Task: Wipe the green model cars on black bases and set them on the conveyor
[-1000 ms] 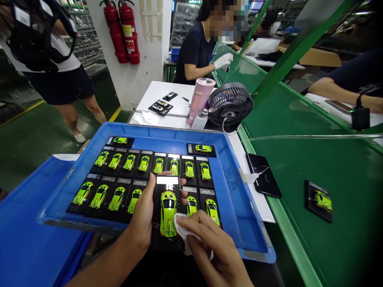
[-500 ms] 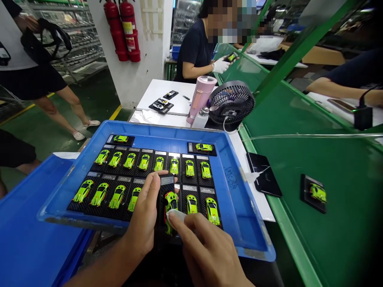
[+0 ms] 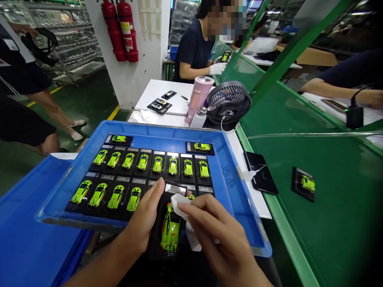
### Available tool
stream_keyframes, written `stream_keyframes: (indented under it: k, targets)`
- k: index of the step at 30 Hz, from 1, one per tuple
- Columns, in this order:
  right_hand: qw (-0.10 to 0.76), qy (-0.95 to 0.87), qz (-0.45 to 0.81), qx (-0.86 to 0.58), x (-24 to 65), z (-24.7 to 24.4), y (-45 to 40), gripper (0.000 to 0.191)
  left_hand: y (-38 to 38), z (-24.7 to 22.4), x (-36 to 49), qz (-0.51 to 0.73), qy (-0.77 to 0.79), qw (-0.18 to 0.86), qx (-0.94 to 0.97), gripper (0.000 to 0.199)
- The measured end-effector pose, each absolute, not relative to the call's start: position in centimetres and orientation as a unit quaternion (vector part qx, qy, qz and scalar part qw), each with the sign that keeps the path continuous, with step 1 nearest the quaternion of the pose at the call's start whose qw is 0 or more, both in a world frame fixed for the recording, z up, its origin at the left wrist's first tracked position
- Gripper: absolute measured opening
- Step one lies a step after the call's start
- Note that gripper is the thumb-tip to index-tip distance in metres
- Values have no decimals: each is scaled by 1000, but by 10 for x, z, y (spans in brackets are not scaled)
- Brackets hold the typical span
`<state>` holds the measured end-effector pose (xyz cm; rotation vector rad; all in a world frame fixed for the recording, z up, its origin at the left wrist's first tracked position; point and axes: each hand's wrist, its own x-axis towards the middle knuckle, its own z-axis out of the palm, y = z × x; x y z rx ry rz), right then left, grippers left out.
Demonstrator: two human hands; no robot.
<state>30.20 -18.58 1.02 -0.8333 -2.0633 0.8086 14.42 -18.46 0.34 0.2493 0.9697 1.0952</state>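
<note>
My left hand [image 3: 140,223] grips the left side of a black display base that carries a green model car [image 3: 171,233]. Between the thumb and fingers of my right hand [image 3: 220,235] is a white cloth [image 3: 194,235], which touches the car near its upper end. Behind and under both hands lies a blue tray [image 3: 236,199] with rows of similar green cars on black bases; my hands and the held base hide part of the nearer row.
Beyond the tray stand a pink bottle [image 3: 199,97] and a black fan [image 3: 229,103]. A dark tablet-like device [image 3: 260,172] lies to the right. Another boxed car [image 3: 305,183] sits on the green belt. A gloved person [image 3: 193,52] works behind.
The held base and car have tilted and sit lower, with more of the car showing. My right hand has moved up the car with the cloth, and more cloth hangs out. The car on the belt has shifted left.
</note>
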Motion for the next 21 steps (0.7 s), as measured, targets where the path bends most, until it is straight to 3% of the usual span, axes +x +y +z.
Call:
stream_keyframes:
  k: [5,12,18,21]
  targets:
    - [279,-861,257,-338,313,-1,-188,51,-184,5,141,489,439,743,124,41]
    - [368,-797,350,-327,326,15,-178,44,-186,-3,135,366,414,818,158,47]
    - [231,-830,410,-299,326,17,-171,44,-187,-8,126,273,325,886,184,61]
    - [218,-821,448,-279,329,16,-169,43,-185,-8,123,265,324,884,206,62]
